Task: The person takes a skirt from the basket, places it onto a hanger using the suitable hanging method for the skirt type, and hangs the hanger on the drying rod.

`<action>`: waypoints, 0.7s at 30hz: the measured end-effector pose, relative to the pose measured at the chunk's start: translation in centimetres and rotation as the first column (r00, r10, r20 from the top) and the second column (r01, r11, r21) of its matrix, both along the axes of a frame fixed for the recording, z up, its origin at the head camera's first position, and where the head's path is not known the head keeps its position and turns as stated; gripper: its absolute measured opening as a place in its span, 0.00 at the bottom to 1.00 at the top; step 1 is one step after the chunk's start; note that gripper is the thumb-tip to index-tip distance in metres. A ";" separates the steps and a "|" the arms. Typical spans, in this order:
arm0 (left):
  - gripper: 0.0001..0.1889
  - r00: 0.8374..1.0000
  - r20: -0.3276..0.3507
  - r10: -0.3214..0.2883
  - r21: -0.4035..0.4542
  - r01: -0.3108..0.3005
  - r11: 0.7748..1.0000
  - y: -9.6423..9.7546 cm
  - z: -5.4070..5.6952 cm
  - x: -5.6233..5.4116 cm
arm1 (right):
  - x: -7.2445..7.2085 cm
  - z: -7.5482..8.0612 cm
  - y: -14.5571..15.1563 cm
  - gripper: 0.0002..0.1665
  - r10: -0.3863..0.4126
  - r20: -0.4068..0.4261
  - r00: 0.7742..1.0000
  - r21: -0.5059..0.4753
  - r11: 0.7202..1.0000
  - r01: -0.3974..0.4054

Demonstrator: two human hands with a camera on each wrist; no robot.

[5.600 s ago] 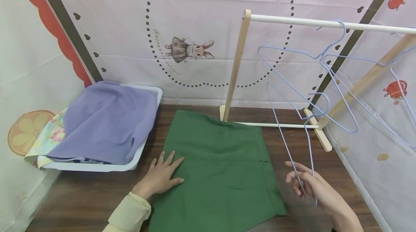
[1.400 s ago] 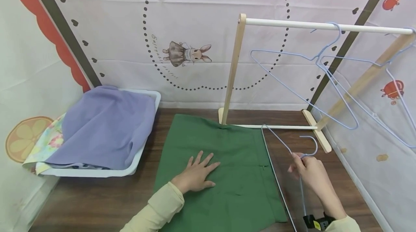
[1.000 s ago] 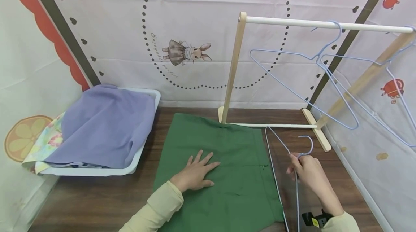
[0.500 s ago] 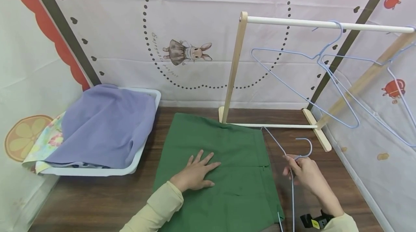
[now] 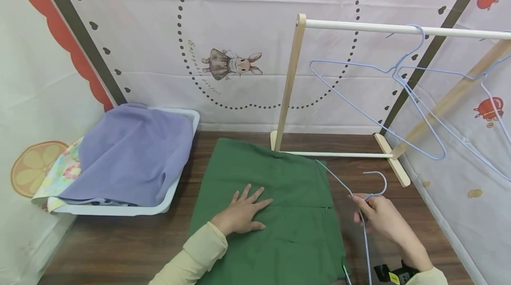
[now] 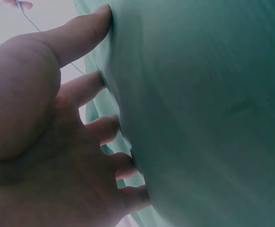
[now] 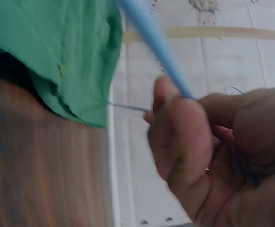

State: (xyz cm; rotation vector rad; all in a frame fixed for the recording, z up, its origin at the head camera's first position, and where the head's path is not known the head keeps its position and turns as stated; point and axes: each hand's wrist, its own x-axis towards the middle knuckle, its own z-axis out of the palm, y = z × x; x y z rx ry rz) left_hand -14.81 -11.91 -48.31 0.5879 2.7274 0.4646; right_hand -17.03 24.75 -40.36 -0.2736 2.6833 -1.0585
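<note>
A green skirt-like garment (image 5: 295,178) lies flat on the dark wood surface. My left hand (image 5: 241,215) rests on its middle, palm down with fingers spread; in the left wrist view the fingertips (image 6: 110,127) press the cloth. At the garment's right edge, my right hand (image 5: 381,218) pinches a light blue wire clothes hanger (image 5: 337,178) just below its hook. The hanger's upper arm overlaps the garment's far right corner, and its lower end goes in at the near right corner, where cloth hides the rest. Close up, the right wrist view shows thumb and fingers around the blue wire (image 7: 151,42).
Behind and right stands a rack (image 5: 292,81) of pale wood with a white rail (image 5: 359,26); light blue hangers (image 5: 351,104) hang from it. A white basket (image 5: 194,121) on the left bears a purple cloth (image 5: 135,156) and a floral cloth (image 5: 60,178). Printed sheets form the walls.
The right hand has gone from reaching through the hanger to pinching it below the hook. The hanger has moved left, its lower end now inside the garment's edge. The left hand slid rightward earlier.
</note>
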 end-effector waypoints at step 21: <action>0.38 1.000 -0.013 0.003 -0.058 -0.003 0.998 0.6 0.3 -0.1 | 0.5 -1.6 -2.7 0.27 -0.061 -0.043 0.997 -0.125 0.991 0.055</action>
